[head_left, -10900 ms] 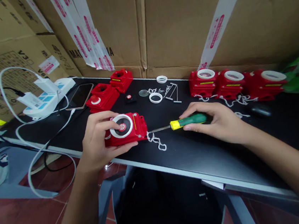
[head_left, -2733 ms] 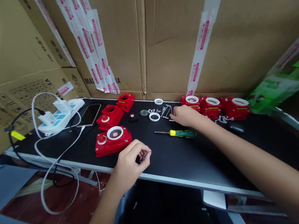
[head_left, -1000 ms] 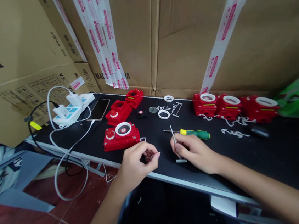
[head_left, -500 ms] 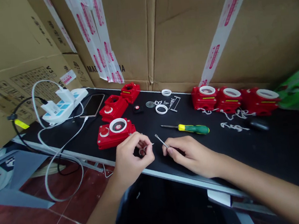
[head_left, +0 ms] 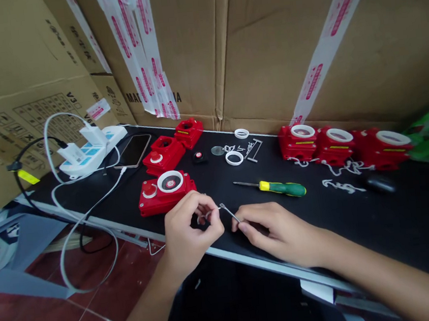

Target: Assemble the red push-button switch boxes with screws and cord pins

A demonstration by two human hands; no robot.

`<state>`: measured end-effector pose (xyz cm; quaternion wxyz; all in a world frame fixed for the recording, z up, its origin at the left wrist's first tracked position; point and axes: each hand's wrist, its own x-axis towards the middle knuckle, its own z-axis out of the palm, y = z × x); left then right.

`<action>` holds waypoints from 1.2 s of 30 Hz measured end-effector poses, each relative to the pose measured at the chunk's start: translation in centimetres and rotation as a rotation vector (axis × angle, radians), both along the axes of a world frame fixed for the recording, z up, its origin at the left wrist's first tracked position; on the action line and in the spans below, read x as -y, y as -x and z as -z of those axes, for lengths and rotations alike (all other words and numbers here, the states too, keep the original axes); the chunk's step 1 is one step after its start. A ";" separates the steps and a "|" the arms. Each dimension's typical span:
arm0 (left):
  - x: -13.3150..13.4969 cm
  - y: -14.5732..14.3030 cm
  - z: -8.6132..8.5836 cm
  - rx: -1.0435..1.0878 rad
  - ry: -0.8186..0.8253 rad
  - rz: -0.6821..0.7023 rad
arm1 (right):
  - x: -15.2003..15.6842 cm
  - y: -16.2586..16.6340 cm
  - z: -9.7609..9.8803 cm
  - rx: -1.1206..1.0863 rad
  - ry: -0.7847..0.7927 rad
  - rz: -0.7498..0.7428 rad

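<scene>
Right hand [head_left: 279, 230] mostly closed, thumb and forefinger pinched on a thin metal rod [head_left: 231, 214], which slants up to 11 o'clock. Left hand [head_left: 191, 229] curled, thumb and forefinger pressed together on a thin pale strand [head_left: 206, 215], partly hidden in my fingers; cord or chain, can't tell. Its pale end sticks out at 3 o'clock, right by the rod tip; touching or just apart, can't tell. Both my hands are above the near edge of the bench [head_left: 358, 217].

Clock from the gap between my hands, 12 straight ahead. Red box [head_left: 160, 196] at 10, lying on the bench just beyond my left hand, white ring and red button facing up. Green-and-yellow screwdriver [head_left: 282, 188] at 2, lying flat, blade toward 9. Two more red boxes [head_left: 164, 154] at 11. Clear disc [head_left: 217, 151] at 12. Loose white rings [head_left: 234, 158] and thin metal bars [head_left: 254, 151] around 1. Three red boxes [head_left: 299, 146] at 2, in a row. White cord [head_left: 342, 186] at 3. Phone [head_left: 134, 151] and power strip [head_left: 93, 157] at 10, farther out.
</scene>
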<state>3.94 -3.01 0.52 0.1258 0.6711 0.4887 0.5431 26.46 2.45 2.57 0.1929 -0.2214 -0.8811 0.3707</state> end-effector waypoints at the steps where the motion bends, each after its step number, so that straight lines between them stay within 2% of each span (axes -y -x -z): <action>1: 0.0 0.0 0.0 0.007 0.000 -0.003 | 0.0 0.0 0.0 0.002 0.005 0.000; 18: -0.3 -0.2 0.1 -0.019 -0.042 -0.074 | 0.3 0.3 -0.2 0.021 -0.002 0.018; 29: -0.3 -0.2 0.4 -0.016 -0.061 -0.039 | 0.2 0.2 0.0 0.029 -0.040 0.002; 36: -0.3 0.0 1.0 0.058 -0.069 0.009 | 0.1 0.0 0.4 0.029 -0.098 0.012</action>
